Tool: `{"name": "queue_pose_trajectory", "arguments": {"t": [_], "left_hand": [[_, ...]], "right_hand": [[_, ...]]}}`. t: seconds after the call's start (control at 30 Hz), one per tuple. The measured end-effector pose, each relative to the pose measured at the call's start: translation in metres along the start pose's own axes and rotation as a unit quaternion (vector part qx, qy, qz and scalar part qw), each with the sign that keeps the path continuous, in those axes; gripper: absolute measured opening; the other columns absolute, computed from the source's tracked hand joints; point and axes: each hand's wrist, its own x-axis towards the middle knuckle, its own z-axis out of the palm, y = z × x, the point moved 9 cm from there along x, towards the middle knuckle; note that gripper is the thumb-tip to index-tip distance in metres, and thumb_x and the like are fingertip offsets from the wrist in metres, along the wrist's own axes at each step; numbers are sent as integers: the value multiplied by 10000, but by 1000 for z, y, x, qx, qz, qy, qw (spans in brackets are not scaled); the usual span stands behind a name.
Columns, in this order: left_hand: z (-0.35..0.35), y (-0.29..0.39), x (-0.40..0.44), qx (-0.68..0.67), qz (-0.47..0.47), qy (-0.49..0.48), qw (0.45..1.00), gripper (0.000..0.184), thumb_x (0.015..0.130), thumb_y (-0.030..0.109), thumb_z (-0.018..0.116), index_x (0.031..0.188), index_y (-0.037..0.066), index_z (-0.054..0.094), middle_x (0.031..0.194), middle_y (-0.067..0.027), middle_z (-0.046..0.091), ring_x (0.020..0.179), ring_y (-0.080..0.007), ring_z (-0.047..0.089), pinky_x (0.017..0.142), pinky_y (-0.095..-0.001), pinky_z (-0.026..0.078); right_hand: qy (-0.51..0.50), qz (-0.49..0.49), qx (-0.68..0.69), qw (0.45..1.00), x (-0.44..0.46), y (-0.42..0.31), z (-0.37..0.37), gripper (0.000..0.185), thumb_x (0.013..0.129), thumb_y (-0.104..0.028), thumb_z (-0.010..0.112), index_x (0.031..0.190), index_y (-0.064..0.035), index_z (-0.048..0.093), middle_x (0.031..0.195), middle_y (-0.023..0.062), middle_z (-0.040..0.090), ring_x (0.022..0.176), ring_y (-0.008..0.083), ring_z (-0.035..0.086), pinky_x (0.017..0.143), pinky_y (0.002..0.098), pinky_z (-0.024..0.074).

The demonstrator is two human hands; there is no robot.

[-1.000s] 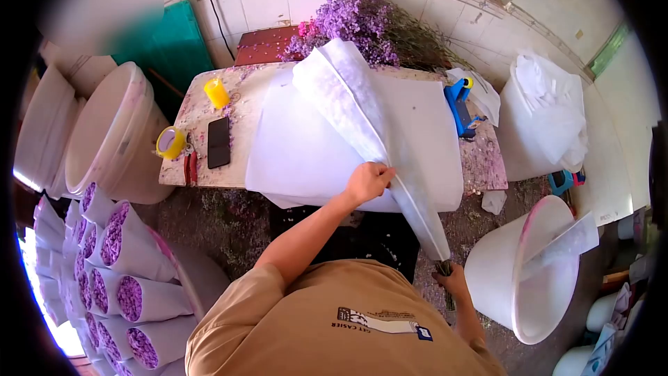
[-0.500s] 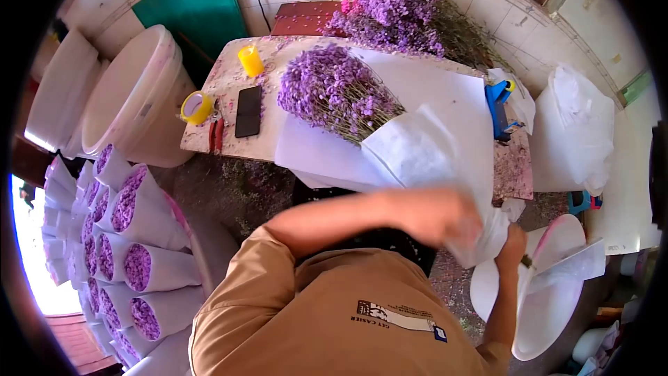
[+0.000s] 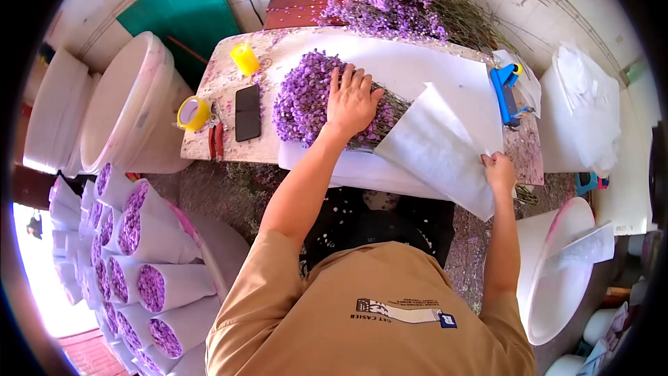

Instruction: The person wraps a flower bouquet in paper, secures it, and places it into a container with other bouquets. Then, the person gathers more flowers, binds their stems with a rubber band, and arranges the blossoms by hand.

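Note:
A bunch of small purple dried flowers point(image 3: 299, 101) lies on the table with its heads pointing left. My left hand point(image 3: 353, 99) rests on top of it, fingers stretched out. White wrapping paper point(image 3: 440, 150) covers the stems from the middle of the bunch towards the right. At the paper's lower right end, my right hand point(image 3: 499, 173) is closed on the paper; a few stem ends show just beyond it. Under the bunch lie flat white sheets point(image 3: 456, 83).
On the table point(image 3: 216, 83) are a phone point(image 3: 248, 113), red-handled pruners point(image 3: 216, 141), yellow tape rolls point(image 3: 193, 113) and a blue tape dispenser point(image 3: 506, 96). More purple flowers point(image 3: 396, 0) lie behind. Wrapped bunches point(image 3: 149, 285) fill a tub at left. A white tub point(image 3: 557, 271) stands at right.
My left hand has moved from the paper's lower right end up and left onto the flower heads. My right hand has risen, and the paper's lower end has swung up with it.

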Motion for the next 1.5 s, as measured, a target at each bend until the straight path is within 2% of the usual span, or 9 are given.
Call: {"name": "queue_pose_trajectory", "arguments": {"t": [0.33,0.37,0.47,0.57,0.8,1.1,1.27,1.37,1.5], "left_hand": [[-3,0,-1,10,57,63,996,364,995,349,616,1194,46,654,1318,-155,637,1347,-371,504,1161,-600,313],[-8,0,-7,-37,102,113,988,404,1020,378,577,1215,33,653,1323,-201,623,1343,-404,501,1159,-614,312],[5,8,-18,55,117,72,989,468,1041,354,515,1239,-52,639,1348,-244,604,1348,-435,495,1186,-615,293],[19,-11,-9,10,-31,32,999,570,1018,453,482,1256,-37,651,1431,-232,567,1443,-407,402,1258,-566,160],[-26,22,24,-144,3,37,989,487,903,308,689,1297,30,619,1361,-153,594,1410,-371,431,1239,-589,200],[-109,53,-70,-443,0,-109,890,288,939,216,711,1153,24,731,1057,-154,757,970,-312,728,871,-404,563],[1,-45,-171,-623,-431,-154,635,499,993,262,672,1356,-64,565,1197,-183,710,1083,-286,706,952,-414,567],[-6,-48,-179,-689,-482,-127,527,411,1031,150,572,1359,-78,478,1267,-241,655,1176,-391,666,1008,-463,553],[8,-49,-176,-750,-469,-51,464,266,990,109,613,1222,6,533,1271,-192,619,1205,-384,642,1032,-497,527]], "right_hand": [[133,25,-264,955,-17,287,-67,303,1017,-294,560,924,-32,681,886,211,720,833,397,705,728,549,523],[89,196,-210,954,-38,324,-104,325,1031,-286,559,1126,-14,708,1152,219,717,1053,360,703,880,485,544],[72,155,-165,972,-1,370,-97,328,1010,-282,591,1176,-11,671,1202,214,686,1097,350,676,914,469,525],[71,51,-67,994,65,293,-65,358,990,-279,623,1227,-9,635,1252,208,656,1142,340,648,949,453,507],[20,-32,10,999,137,188,-33,502,944,-270,698,1344,-4,550,1368,194,585,1247,318,583,1028,415,463],[-26,-249,220,943,237,27,-59,752,883,-259,793,1494,2,440,1518,177,493,1381,288,500,1130,367,408],[-209,-375,226,874,55,-280,-20,1072,741,-377,919,1579,-23,351,1602,197,407,1494,332,370,1232,445,298],[-239,-444,288,814,0,-370,22,1190,643,-492,921,1547,31,349,1591,288,377,1482,371,382,1230,413,304],[-217,-335,210,893,4,-371,14,1075,631,-367,876,1526,-7,402,1440,275,559,1333,385,556,1138,405,422]]}}
